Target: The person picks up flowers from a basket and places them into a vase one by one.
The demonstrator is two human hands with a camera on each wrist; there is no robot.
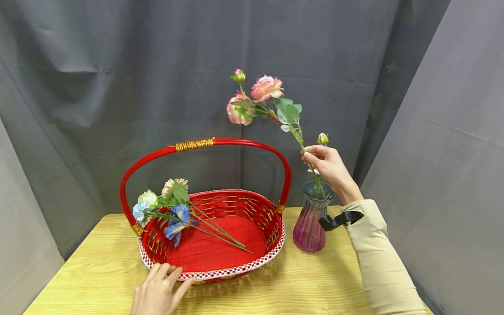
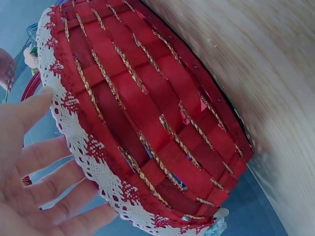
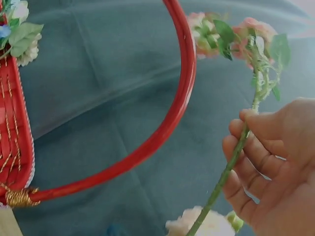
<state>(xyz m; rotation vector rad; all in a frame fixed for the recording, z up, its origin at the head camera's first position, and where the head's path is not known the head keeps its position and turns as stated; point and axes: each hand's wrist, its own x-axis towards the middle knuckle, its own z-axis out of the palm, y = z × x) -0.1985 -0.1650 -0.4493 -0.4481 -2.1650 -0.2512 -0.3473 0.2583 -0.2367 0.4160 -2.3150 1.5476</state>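
Observation:
My right hand [image 1: 328, 168] pinches the green stem of a pink flower spray [image 1: 267, 89] between thumb and fingers. The spray has two full blooms, a bud and leaves, and leans left above the glass vase [image 1: 309, 223]. In the right wrist view the stem runs down past the curled fingers. Meanwhile my left hand [image 1: 157, 291] holds the near rim of a red woven basket [image 1: 220, 262]; its fingertips reach behind the white lace edge [image 2: 74, 132], with the thumb at the outer side. Blue and cream flowers [image 1: 177, 223] lie in the basket's left part, stems toward the right.
The vase shades from blue to purple, and pale flowers [image 1: 323, 139] stand in it. A red handle [image 1: 252, 142] with gold wrapping arches over the basket. Both stand on a light wooden table [image 1: 94, 262], with grey curtains [image 1: 189, 65] behind.

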